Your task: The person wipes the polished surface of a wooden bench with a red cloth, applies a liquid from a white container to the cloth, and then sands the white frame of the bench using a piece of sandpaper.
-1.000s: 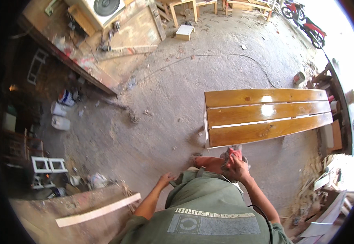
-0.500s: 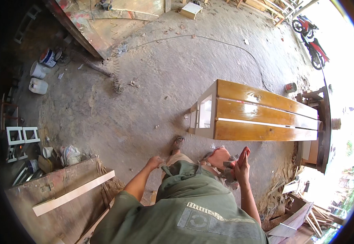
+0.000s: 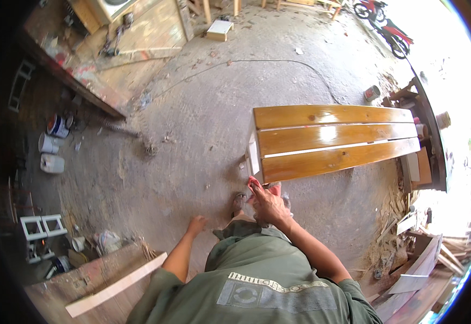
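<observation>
A green shirt [image 3: 257, 286] fills the lower edge, seen from above. The right hand [image 3: 270, 204] is raised in front of the body, its fingers [image 3: 259, 190] closed around a small red-and-white thing [image 3: 255, 183], likely a rag or brush; what it is cannot be told. It is held just short of the near corner of the varnished wooden bench [image 3: 332, 141], probably so the glossy slats can be reached. The left hand [image 3: 196, 224] hangs free over the concrete floor [image 3: 192, 140], well left of the bench, fingers loosely open and holding nothing. A foot [image 3: 238, 202] is seen just below the bench's near end. A pale plank [image 3: 114, 286] lies on a board far left of the bench and below it. Paint cans [image 3: 51, 143] are grouped by the dark wall, well left of the bench. A cable [image 3: 257, 62] curves across the floor beyond the bench. A small can [image 3: 371, 93] stands just beyond the bench's far end. A red motorbike [image 3: 386, 24] is parked farthest off, past the bench, in bright light.
</observation>
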{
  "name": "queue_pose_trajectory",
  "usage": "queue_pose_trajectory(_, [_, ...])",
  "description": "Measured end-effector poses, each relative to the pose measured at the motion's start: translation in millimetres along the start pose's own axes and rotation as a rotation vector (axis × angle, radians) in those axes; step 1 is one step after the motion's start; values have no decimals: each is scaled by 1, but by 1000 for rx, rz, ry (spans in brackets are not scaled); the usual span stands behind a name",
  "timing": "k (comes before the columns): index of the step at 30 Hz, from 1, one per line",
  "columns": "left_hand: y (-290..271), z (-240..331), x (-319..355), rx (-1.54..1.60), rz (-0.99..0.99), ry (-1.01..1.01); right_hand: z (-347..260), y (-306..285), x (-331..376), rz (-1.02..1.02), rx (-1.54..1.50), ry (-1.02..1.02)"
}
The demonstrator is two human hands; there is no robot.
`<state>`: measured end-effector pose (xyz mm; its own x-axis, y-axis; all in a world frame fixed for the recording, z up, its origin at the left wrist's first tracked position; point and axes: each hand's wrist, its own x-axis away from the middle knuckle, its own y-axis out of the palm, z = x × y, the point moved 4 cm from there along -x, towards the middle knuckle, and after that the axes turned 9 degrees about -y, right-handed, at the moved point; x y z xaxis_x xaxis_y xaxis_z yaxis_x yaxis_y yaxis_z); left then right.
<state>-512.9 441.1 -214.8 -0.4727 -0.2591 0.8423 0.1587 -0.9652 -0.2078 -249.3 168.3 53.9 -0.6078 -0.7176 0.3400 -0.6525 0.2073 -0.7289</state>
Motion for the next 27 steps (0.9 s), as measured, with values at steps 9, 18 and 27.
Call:
queue_pose_trajectory(9, [88, 15, 38, -275, -64, -10, 159, -45, 60, 266, 203, 157])
queue_pose_trajectory(18, [186, 80, 45, -314, -94, -93, 346, -140, 145, 514, 30, 309])
queue_pose_trajectory(27, [316, 145, 79, -434, -75, -15, 517, -236, 216, 710, 70, 473])
